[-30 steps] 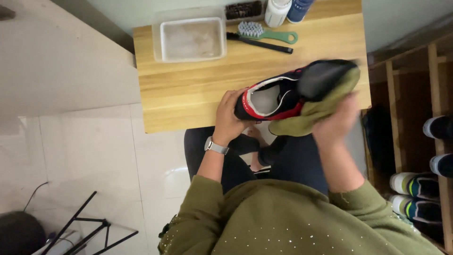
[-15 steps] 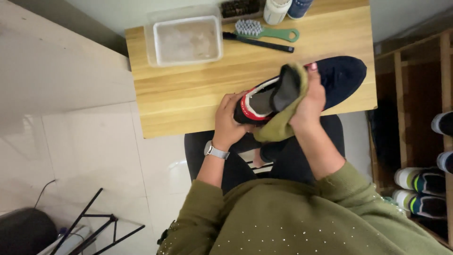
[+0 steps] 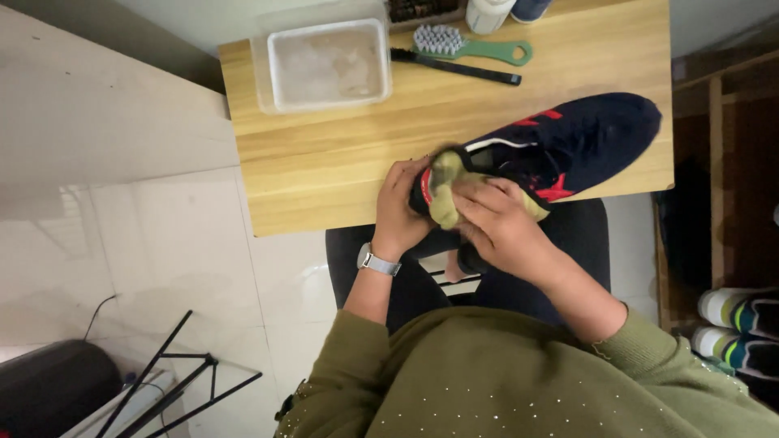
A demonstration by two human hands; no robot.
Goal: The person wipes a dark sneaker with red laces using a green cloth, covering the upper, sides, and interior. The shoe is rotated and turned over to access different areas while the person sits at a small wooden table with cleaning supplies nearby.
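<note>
A dark navy sneaker (image 3: 568,138) with red marks lies tilted over the near edge of the wooden table (image 3: 324,162). My left hand (image 3: 402,207), with a silver watch on the wrist, grips the shoe's heel. My right hand (image 3: 499,223) presses an olive-green cloth (image 3: 446,195) against the heel and collar of the shoe. Part of the cloth is hidden under my fingers.
A clear plastic tub (image 3: 324,65) of cloudy water stands at the table's far left. A green-handled brush (image 3: 471,45) and a thin black brush (image 3: 454,66) lie behind the shoe. Shelves with other shoes (image 3: 738,324) are at the right, a black stand (image 3: 162,381) at lower left.
My right hand with the cloth has moved from the toe, along the shoe, to the heel. The shoe's toe is now uncovered and the shoe has turned upright.
</note>
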